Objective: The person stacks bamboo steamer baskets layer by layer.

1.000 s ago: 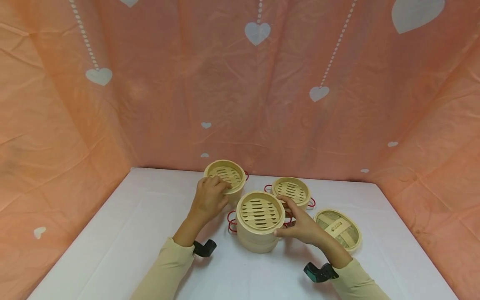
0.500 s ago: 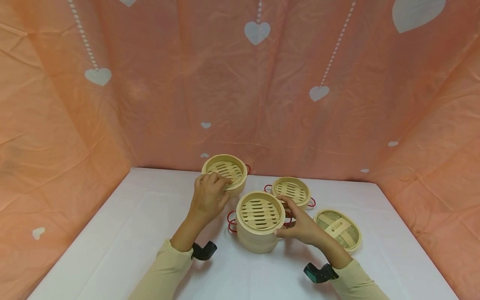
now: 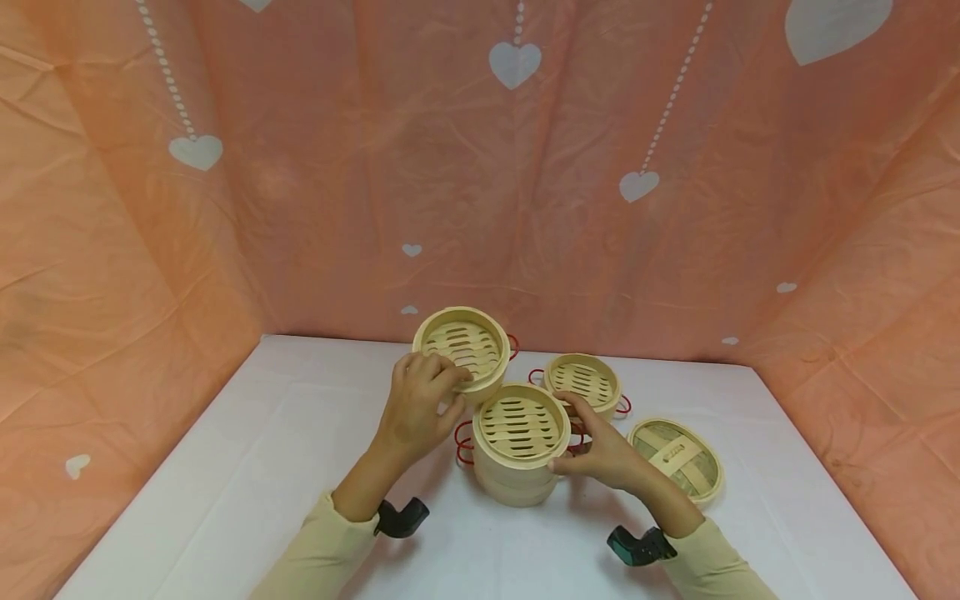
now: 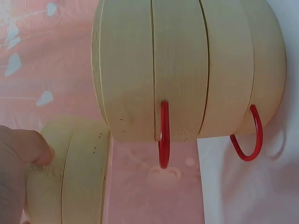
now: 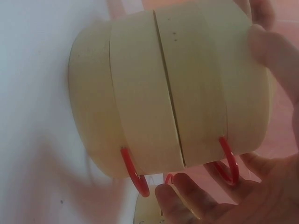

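My left hand (image 3: 416, 408) pinches the near rim of a round bamboo steamer basket (image 3: 463, 343), its slatted floor facing up. That basket is raised and slightly tilted just behind the left part of a steamer stack (image 3: 517, 483). Two tiers with red handles make up the stack, which stands upright on the table. My right hand (image 3: 607, 454) grips its right side, thumb at the front rim and fingers behind. In the left wrist view the held basket (image 4: 84, 177) appears beside the stack (image 4: 182, 70); whether they touch I cannot tell. The right wrist view shows the stack (image 5: 145, 93) between thumb and fingers.
Behind my right hand another steamer basket (image 3: 583, 379) with red handles sits on the white table (image 3: 300, 433). A woven bamboo lid (image 3: 678, 458) lies to the right, near my right wrist. An orange curtain (image 3: 480, 208) with white hearts encloses the table's back and sides.
My left hand has lifted the steamer basket and brought it right, closer to the stack. The right hand and the stack have stayed in place.
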`<move>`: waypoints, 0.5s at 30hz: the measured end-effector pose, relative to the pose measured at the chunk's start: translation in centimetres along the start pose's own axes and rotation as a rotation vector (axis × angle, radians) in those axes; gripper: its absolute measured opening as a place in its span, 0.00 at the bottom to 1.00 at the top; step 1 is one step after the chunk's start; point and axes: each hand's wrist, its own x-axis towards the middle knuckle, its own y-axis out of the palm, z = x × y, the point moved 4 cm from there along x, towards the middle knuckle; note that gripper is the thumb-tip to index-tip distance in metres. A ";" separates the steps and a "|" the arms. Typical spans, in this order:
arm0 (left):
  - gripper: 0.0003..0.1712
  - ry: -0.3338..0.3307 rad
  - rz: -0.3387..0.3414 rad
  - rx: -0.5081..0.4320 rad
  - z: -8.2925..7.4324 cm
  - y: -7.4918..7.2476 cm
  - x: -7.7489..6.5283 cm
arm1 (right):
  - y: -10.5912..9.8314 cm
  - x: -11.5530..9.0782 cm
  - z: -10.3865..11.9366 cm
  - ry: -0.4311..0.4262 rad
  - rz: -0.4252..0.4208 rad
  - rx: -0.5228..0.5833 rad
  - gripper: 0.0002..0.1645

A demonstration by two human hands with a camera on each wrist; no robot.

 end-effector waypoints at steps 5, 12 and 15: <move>0.12 0.008 0.012 -0.027 -0.3 -0.4 -0.3 | 0.1 0.0 0.0 0.004 0.003 0.004 0.55; 0.14 0.013 0.009 -0.059 -1.0 -0.7 -0.4 | 0.1 0.0 0.1 0.000 0.003 0.012 0.55; 0.14 0.020 0.007 -0.061 -1.4 -0.8 -0.4 | 0.1 0.0 0.2 0.005 0.004 0.013 0.55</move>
